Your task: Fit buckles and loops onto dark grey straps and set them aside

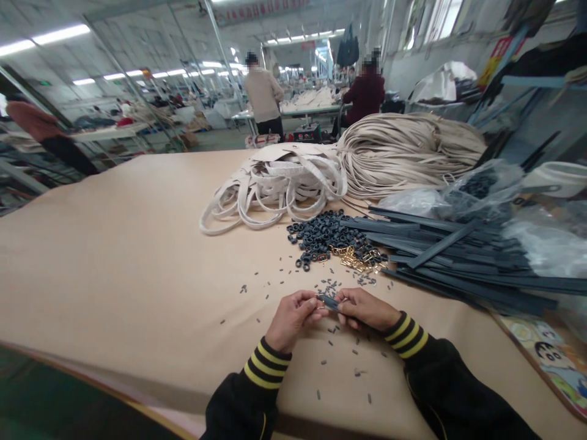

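Observation:
My left hand point(295, 315) pinches a small gold buckle point(320, 307) between thumb and fingers, near the table's front. Close beside it on the right, my right hand point(364, 308) is closed on a short dark strip point(330, 301). The strip's left end meets the buckle between both hands; whether it passes through is too small to tell. Just beyond the hands lie a pile of dark rings point(318, 235) and a heap of gold buckles point(358, 258). Small dark pieces point(328, 286) are scattered around and below the hands.
Long dark strips point(449, 250) lie at the right, beside plastic bags point(481, 186). Looped pale straps point(279, 183) and a large beige bundle point(408, 153) sit at the back of the table point(114, 263). A cartoon board point(543, 354) is at front right. Several people stand or sit beyond.

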{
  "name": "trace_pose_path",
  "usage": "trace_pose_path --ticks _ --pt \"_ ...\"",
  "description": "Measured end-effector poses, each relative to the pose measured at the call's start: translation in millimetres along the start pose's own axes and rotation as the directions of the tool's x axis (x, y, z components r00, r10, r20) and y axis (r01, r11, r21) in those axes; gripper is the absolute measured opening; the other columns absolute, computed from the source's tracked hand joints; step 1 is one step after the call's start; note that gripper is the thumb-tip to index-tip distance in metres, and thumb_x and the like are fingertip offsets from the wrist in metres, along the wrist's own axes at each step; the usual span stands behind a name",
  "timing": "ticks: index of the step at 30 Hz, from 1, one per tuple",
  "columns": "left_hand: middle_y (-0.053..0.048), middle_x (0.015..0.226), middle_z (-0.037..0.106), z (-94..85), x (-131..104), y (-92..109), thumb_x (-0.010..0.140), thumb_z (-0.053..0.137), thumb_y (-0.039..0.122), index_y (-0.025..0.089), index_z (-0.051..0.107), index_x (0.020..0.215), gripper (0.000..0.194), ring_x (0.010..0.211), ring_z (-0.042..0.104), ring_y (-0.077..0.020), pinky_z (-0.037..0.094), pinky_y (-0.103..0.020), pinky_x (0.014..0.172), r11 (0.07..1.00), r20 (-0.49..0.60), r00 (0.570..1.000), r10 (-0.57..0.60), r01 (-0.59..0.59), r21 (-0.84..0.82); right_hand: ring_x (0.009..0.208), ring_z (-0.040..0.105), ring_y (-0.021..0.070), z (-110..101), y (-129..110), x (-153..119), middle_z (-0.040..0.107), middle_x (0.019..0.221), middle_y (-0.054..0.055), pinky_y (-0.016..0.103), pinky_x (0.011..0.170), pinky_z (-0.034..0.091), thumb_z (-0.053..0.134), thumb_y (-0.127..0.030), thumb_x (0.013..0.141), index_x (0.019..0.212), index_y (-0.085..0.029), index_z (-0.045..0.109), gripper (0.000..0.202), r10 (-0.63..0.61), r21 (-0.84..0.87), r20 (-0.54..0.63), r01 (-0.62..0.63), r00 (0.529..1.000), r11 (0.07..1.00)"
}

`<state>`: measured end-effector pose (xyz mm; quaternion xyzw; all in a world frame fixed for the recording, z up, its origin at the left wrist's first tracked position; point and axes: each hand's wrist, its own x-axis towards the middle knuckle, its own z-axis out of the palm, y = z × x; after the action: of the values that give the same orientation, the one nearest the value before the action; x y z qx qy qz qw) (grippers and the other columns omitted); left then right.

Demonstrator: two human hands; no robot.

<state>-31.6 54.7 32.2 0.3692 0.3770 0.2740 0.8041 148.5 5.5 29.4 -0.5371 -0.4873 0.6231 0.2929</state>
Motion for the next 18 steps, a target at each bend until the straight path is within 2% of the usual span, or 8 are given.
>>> trace_pose_path --ticks 4,9,14,18 --pt "-0.004 0.072 0.063 0.7 1 -1 0.06 0.073 0.025 0.009 0.055 0.081 0.032 0.065 0.064 -0.0119 0.05 -0.012 0.056 1.0 -0.009 1.0 -0.024 0.024 -0.001 0.035 0.036 0.0016 -3 -3 -3 0.056 0.06 -0.004 0.013 0.033 0.027 0.048 -0.03 0.076 0.079 -0.016 0.044 0.015 -0.032 0.066 0.023 0.03 0.999 0.997" --pt "-0.002 0.068 0.062 -1.1 -2 3 0.064 0.069 0.026 0.009 0.055 0.079 0.027 0.059 0.062 -0.0089 0.048 -0.012 0.053 1.0 -0.04 0.999 0.014 -0.013 0.027 0.031 0.031 0.0013 -5 -2 -3 0.051 0.053 -0.007 0.013 0.031 0.021 0.049 -0.029 0.075 0.082 -0.016 0.045 0.015 -0.014 0.145 0.031 0.01 0.999 0.989" --pt "-0.002 0.069 0.062 3.5 -9 8 0.07 0.064 0.029 0.01 0.056 0.082 0.024 0.056 0.06 -0.0074 0.048 -0.014 0.054 0.97 0.012 0.995 0.103 -0.103 0.218 0.031 0.033 0.0023 -1 2 0 0.051 0.052 -0.006 0.014 0.03 0.023 0.049 -0.028 0.075 0.081 -0.016 0.047 0.014 -0.011 0.098 0.004 0.011 1.0 0.995" --pt "-0.003 0.063 0.063 12.9 -11 13 0.071 0.062 0.029 0.009 0.058 0.086 0.025 0.057 0.06 -0.0096 0.05 -0.018 0.056 0.899 0.031 0.983 0.179 -0.177 0.401 0.032 0.033 0.002 -2 5 1 0.053 0.054 -0.005 0.013 0.03 0.022 0.051 -0.03 0.076 0.09 -0.015 0.05 0.021 -0.067 0.123 0.069 0.058 0.995 0.991"
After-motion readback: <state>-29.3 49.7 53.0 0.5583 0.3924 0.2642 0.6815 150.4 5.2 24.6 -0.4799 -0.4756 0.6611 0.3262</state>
